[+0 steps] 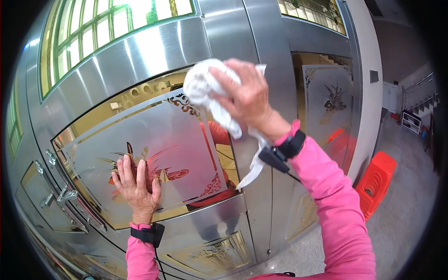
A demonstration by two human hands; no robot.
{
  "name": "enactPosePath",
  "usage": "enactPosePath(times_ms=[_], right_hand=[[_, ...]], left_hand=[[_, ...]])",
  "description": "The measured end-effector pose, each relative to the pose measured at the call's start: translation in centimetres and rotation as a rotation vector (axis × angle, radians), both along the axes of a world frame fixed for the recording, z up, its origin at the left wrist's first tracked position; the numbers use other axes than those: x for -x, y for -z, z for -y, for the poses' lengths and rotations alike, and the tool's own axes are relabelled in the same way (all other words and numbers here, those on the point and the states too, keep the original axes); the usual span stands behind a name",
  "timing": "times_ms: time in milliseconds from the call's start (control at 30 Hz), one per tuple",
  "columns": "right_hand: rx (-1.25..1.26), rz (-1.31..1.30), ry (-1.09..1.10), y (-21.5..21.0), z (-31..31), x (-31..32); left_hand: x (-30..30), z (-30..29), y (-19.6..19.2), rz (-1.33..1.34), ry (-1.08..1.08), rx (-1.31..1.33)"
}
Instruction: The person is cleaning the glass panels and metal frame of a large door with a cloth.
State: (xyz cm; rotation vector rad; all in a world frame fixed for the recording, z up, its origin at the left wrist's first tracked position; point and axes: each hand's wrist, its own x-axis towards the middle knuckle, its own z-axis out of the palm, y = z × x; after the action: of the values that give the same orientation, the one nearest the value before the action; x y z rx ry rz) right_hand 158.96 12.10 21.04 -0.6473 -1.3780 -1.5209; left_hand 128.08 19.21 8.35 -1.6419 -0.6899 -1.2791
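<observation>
Big stainless steel door fills most of the frame, and I'm up against it, wiping. Judging by where I am, I'd say the job is somewhere in the middle: my cloth sits at the upper edge of the etched mirror panel in the centre-left, right at its ornate top corner, so the panel's lower stretch and the plain steel below it look to be ahead of me; I can't tell from the shine which parts are already clean, since everything reflects. The matching etched panel on the right leaf, upper right of the frame, has no hand near it. Down at the lower left edge is the door handle, just beside my bracing hand. Lower right, an orange plastic stool stands on the floor, well apart from the work. My right hand, upper centre, is clenched around the white cloth, bunched against the metal with a tail hanging down past my wrist. My left hand, lower left, lies flat and spread, palm on the mirror panel, gripping nothing.
</observation>
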Motion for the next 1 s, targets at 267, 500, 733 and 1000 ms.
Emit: enactPosePath(times_ms=[267, 500, 733, 1000], right_hand=[[-0.100, -0.215, 0.028, -12.7, -0.6, -1.2], [-0.125, -0.273, -0.003, -9.3, -1.1, -1.5], [0.060, -0.198, 0.045, 4.2, 0.7, -1.2], [0.427, -0.207, 0.121, 15.6, 3.9, -0.7]], left_hand=[[0.3, -0.2, 0.0, 0.012, 0.030, 0.022], [0.2, -0.1, 0.0, 0.028, 0.059, 0.022], [0.0, 0.2, 0.0, 0.034, 0.084, 0.047], [0.3, 0.0, -0.2, 0.040, 0.117, 0.038]])
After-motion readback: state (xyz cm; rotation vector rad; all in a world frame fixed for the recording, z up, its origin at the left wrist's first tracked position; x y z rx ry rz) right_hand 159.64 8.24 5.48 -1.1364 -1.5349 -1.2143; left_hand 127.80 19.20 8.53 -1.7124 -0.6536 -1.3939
